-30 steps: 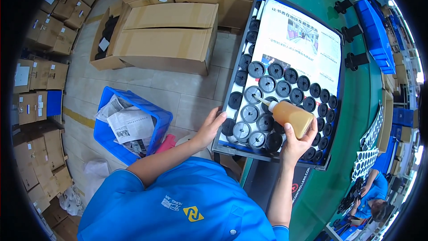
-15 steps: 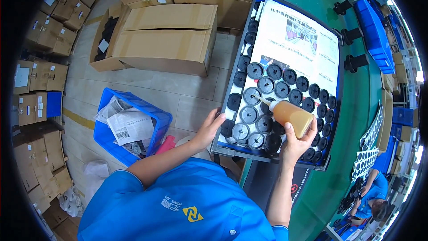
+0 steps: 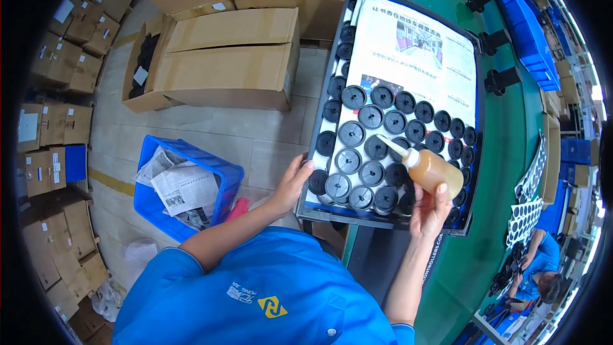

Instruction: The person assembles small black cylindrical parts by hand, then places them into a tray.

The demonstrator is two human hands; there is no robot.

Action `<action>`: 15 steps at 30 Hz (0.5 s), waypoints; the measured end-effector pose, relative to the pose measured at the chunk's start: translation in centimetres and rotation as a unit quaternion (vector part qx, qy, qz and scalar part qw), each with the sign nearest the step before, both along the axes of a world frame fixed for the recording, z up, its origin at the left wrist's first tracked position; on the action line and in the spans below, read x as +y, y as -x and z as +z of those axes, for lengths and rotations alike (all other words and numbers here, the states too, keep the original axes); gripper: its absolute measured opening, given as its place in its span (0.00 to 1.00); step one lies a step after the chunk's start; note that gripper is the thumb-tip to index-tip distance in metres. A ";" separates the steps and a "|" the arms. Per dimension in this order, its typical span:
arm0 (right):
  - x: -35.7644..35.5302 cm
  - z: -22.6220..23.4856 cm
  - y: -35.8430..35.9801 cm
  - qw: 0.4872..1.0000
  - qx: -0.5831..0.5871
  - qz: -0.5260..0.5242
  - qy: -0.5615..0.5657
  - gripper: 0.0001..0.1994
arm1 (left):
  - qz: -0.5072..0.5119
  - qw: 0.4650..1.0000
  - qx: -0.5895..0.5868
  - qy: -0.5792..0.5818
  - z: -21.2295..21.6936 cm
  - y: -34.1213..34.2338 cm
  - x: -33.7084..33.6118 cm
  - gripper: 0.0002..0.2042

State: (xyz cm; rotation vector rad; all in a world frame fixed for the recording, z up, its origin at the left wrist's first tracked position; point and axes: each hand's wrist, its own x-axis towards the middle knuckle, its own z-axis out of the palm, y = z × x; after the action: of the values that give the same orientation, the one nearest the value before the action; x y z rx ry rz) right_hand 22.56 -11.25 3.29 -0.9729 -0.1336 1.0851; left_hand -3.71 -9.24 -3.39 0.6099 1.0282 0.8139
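Note:
My right hand point(image 3: 429, 207) grips a squeeze bottle of amber liquid point(image 3: 433, 170), its white nozzle pointing up-left over the black round discs point(image 3: 373, 147) laid in rows on a printed paper sheet. The sheet lies in a shallow blue tray point(image 3: 477, 126) on a green bench. My left hand point(image 3: 294, 181) rests with spread fingers against the tray's near-left edge, beside the outer discs. Nothing is held in it.
A blue crate point(image 3: 214, 166) with crumpled newspaper stands on the floor at my left. Large cardboard boxes point(image 3: 223, 57) sit beyond it, with smaller stacked boxes point(image 3: 48, 134) along the far left. Blue bins point(image 3: 527, 19) and black parts line the bench at the right. Another person point(image 3: 539, 268) works at the lower right.
The bottle's nozzle has shifted slightly over the discs; my left hand stays on the tray's edge.

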 end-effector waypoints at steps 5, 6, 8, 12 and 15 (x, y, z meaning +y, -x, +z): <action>-0.6 0.4 -0.9 0.948 -0.314 -0.001 0.060 0.35 | 0.002 1.000 0.001 0.004 0.0 0.0 0.1 0.25; -0.7 0.2 -1.0 0.935 -0.350 -0.003 0.059 0.35 | 0.001 1.000 0.002 0.001 0.0 0.0 0.1 0.25; -0.8 -0.1 -1.0 0.905 -0.422 -0.006 0.056 0.36 | 0.000 1.000 0.003 -0.004 -0.1 0.0 0.1 0.25; -0.9 -0.4 -0.9 0.881 -0.468 -0.004 0.064 0.38 | -0.001 1.000 0.009 -0.006 -0.1 0.0 0.1 0.25; -0.9 -0.4 -0.9 0.874 -0.479 0.000 0.074 0.38 | 0.000 1.000 0.014 -0.004 -0.1 0.0 0.1 0.25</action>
State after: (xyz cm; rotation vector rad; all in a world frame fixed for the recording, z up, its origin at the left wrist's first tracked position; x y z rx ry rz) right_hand 23.43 -12.16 2.84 -1.5859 -0.8704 0.5240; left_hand -3.68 -9.11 -3.47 0.6298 1.0506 0.8107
